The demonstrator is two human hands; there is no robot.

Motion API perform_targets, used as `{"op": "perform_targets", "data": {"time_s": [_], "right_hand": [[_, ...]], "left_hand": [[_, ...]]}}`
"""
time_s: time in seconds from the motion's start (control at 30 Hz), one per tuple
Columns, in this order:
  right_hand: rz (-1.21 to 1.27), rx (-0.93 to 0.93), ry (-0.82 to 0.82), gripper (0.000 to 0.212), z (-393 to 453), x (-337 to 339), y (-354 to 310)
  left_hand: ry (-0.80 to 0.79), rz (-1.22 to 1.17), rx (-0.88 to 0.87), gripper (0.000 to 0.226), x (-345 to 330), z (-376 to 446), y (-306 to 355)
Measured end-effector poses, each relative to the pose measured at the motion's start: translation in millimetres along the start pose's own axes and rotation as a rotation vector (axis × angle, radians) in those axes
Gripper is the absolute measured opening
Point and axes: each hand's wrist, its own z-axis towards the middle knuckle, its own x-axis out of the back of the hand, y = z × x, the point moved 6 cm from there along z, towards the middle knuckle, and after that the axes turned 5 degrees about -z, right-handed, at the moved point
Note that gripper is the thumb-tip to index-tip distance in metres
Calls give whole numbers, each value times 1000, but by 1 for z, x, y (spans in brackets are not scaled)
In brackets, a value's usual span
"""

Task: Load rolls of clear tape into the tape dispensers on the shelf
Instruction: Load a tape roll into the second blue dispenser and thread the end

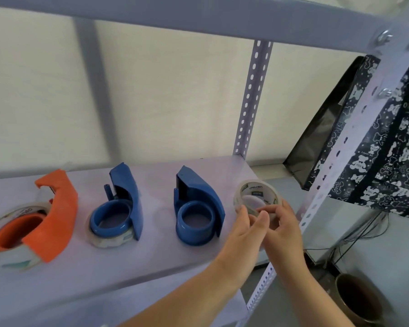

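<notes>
- Right now both hands meet at the near right corner of the pale lilac metal shelf (118,267): the left hand (240,234) and the right hand (285,232) together grip a roll of clear tape with a printed paper core (255,197), fingertips pinching its lower rim, the roll tilted and lifted clear of the board.
- Just left of the roll lies an empty blue plastic tape dispenser (197,208) on its side, hub ring bare; by my reading, this is where the held roll goes.
- Further left, a second blue plastic dispenser (119,208) already carries clear tape around its hub, and an orange plastic dispenser (37,223) at the far left is loaded too.
- So the job looks two-thirds done: two of the three visible dispensers filled, one left, its roll in hand but not yet seated.
- Nothing lies between roll and empty hub; the perforated steel upright (340,156) stands close on the right and could crowd the right wrist.
- Beyond the rack, well apart, are a black bag with white bear print (387,149), loose cables (354,237) and a dark round metal bin (361,300) on the floor.
</notes>
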Motion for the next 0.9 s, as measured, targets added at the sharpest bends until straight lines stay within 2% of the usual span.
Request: {"op": "perform_targets", "data": {"time_s": [0.1,0.2,0.23,0.33,0.5,0.6,0.73,0.9], "right_hand": [[97,106,94,26,-12,10,-4],[207,294,146,46,-23,18,-22],[220,351,152,46,-27,19,-31],[262,469,117,25,-36,12,-58],[470,379,-72,20,-48,-24,-79],[323,366,-120,18,-50,-42,-82],[113,444,-71,24,-57,-47,-85],[-41,568,-19,20,-70,-53,-82]], "left_hand": [[-61,-36,-95,96,-5,-10,3],[-80,10,-212,89,-2,-33,11],[-95,34,-281,85,0,-43,15],[-62,103,-447,82,16,-71,27],[164,241,-563,78,55,-98,24],[230,275,-561,77,74,-102,14],[301,301,-497,79,87,-105,-1],[280,285,-438,93,91,-103,-18]]}}
